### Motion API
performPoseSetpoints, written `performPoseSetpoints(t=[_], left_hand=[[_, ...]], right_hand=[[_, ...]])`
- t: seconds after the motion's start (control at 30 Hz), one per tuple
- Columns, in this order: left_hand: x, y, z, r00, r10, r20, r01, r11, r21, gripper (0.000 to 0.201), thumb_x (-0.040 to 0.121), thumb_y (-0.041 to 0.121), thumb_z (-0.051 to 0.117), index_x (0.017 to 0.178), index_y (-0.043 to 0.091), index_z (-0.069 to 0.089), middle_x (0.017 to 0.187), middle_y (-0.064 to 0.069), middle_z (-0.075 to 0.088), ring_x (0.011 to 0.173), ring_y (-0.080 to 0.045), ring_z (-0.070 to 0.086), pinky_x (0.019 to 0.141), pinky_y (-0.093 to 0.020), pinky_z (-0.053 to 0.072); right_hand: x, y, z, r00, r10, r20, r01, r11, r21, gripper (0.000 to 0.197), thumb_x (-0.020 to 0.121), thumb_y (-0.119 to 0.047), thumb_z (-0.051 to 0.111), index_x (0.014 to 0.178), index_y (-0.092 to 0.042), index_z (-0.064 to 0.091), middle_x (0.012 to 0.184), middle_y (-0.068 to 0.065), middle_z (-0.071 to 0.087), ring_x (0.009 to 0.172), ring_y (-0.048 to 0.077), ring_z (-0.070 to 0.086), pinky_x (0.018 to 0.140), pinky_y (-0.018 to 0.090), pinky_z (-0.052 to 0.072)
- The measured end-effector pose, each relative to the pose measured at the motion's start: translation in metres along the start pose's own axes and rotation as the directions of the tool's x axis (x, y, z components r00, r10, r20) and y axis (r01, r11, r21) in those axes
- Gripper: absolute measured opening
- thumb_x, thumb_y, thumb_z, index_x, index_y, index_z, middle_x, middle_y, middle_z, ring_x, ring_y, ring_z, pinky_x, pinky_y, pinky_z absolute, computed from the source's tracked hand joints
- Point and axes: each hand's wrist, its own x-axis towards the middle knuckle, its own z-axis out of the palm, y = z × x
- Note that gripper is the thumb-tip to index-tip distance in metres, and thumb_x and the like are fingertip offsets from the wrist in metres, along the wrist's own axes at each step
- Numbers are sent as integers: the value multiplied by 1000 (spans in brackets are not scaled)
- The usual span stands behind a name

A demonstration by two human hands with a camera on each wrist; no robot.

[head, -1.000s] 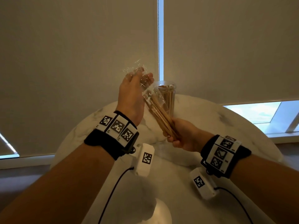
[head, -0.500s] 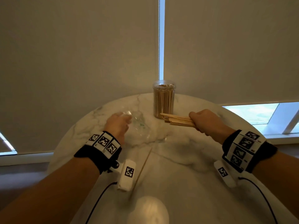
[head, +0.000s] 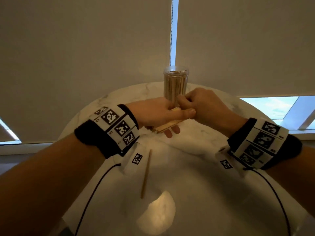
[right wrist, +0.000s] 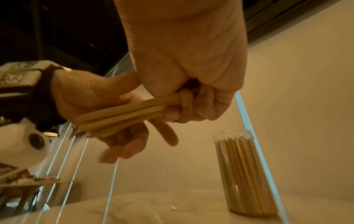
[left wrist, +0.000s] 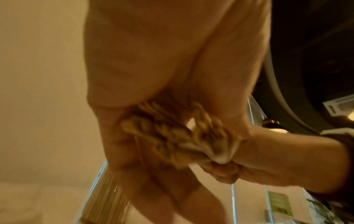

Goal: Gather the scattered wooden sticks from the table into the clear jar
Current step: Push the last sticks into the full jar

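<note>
Wooden sticks point(head: 167, 126) sit as a bundle held between both hands, above the marble table point(head: 196, 167), just in front of the clear jar point(head: 175, 83). Right hand point(head: 202, 106) has fingers curled tight round one end of the bundle; right wrist view shows the fist closed on the sticks point(right wrist: 124, 115). Left hand point(head: 153, 114) cups the bundle from below, thumb laid over the top, lower fingers sticking out fairly straight beneath. Left wrist view is blurred, stick ends point(left wrist: 172, 136) only roughly visible, so the left grip looks like a light clasp, probably. Jar stands upright near the far edge of the table, packed with upright sticks, lid off as far as the head view shows. One loose stick point(head: 146, 174) lies flat on the table near its middle, between the forearms, apart from the hands. Both wrists carry black bands with printed markers point(head: 115, 123) and white camera units with black cables point(head: 92, 196). Roller blinds point(head: 85, 48) hang behind the table.
</note>
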Motion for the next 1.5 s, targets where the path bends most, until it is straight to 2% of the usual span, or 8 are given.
performPoseSetpoints(t=[0.17, 0.37, 0.47, 0.63, 0.87, 1.0, 1.23, 1.5], left_hand=[[-17, -28, -5, 978, -53, 202, 102, 966, -240, 19, 96, 32, 64, 103, 14, 60, 68, 1, 52, 51, -11, 46, 55, -27, 48], [-34, -83, -6, 976, -211, -58, 158, 864, -478, 16, 101, 28, 56, 103, 12, 52, 77, -3, 56, 53, -12, 51, 50, -26, 50], [-35, -98, -5, 949, -260, -176, 118, 815, -567, 18, 100, 27, 57, 102, 10, 49, 81, -4, 55, 53, -10, 48, 49, -25, 48], [-29, -104, 5, 908, -310, -281, 38, 731, -682, 31, 98, 27, 62, 113, 4, 48, 91, -7, 60, 58, -11, 54, 48, -23, 49], [-20, -100, 10, 906, -278, -318, -57, 667, -743, 29, 94, 39, 64, 93, 15, 47, 61, 5, 47, 48, -8, 41, 43, -21, 40], [-18, -94, 12, 899, -281, -336, -113, 593, -797, 30, 96, 42, 60, 106, 15, 52, 68, 2, 54, 56, -10, 49, 52, -24, 46], [-6, -74, 26, 891, -286, -352, -138, 568, -812, 28, 97, 35, 60, 118, 17, 58, 110, -12, 73, 102, -31, 71, 85, -49, 59], [-5, -45, 48, 965, -108, -241, -143, 552, -821, 21, 104, 36, 48, 99, 18, 56, 65, -1, 49, 50, -10, 41, 50, -27, 44]], right_hand=[[-7, -18, 8, 997, 39, 64, -51, 978, 204, 54, 102, -51, 40, 74, -15, 69, 54, -8, 66, 45, 3, 59, 49, 16, 46], [-7, -22, 27, 914, 251, 318, -373, 828, 418, 44, 104, -43, 40, 103, -7, 66, 90, 10, 73, 65, 22, 71, 56, 29, 61], [-12, -32, 41, 828, -6, 561, -84, 987, 135, 19, 100, -25, 54, 106, -21, 71, 95, -4, 72, 74, 12, 69, 61, 21, 58], [-23, -52, 72, 621, -192, 760, 247, 968, 43, 26, 84, -22, 69, 106, -36, 71, 92, -12, 68, 82, 10, 62, 81, 32, 54], [-32, -36, 66, 664, -108, 740, 245, 966, -78, 15, 91, -19, 61, 105, -21, 67, 104, -4, 66, 89, 14, 57, 76, 26, 44], [-28, -15, 46, 813, 24, 582, 92, 981, -169, 17, 95, -20, 56, 112, -19, 60, 102, -3, 63, 91, 19, 60, 76, 29, 46], [-14, -10, 6, 957, 146, 251, -242, 877, 416, 10, 91, -15, 69, 100, -11, 69, 87, 3, 75, 66, 10, 68, 59, 21, 56], [-15, -21, 1, 988, 71, 140, -130, 871, 474, 17, 86, -28, 76, 93, -13, 72, 79, -3, 72, 54, -7, 57, 49, 6, 41]])
